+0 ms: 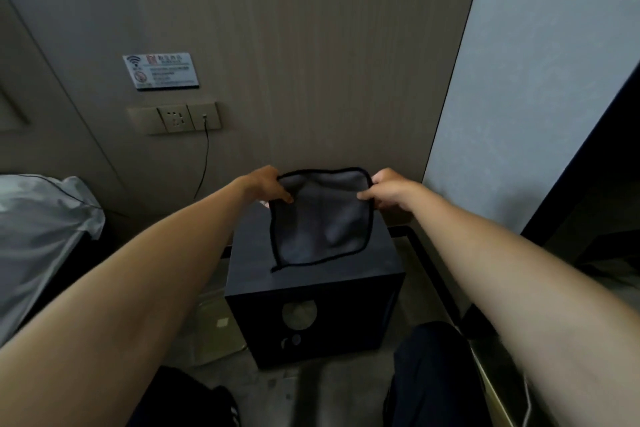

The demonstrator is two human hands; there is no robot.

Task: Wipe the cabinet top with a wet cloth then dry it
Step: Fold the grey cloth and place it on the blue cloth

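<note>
Now both hands hold the grey cloth spread above the cabinet.

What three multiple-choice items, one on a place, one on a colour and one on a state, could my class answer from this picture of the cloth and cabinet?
1. Where does the cloth hang?
A. over the cabinet top
B. on the bed
C. on the floor

2. What colour is the cloth?
A. white with a red edge
B. grey with a black edge
C. plain yellow

3. How is the cloth held?
A. crumpled in one fist
B. lying untouched
C. spread between both hands

Answers:
1 A, it hangs above the dark cabinet.
2 B, grey fabric with black trim.
3 C, the left hand and right hand each pinch an upper corner.
</note>
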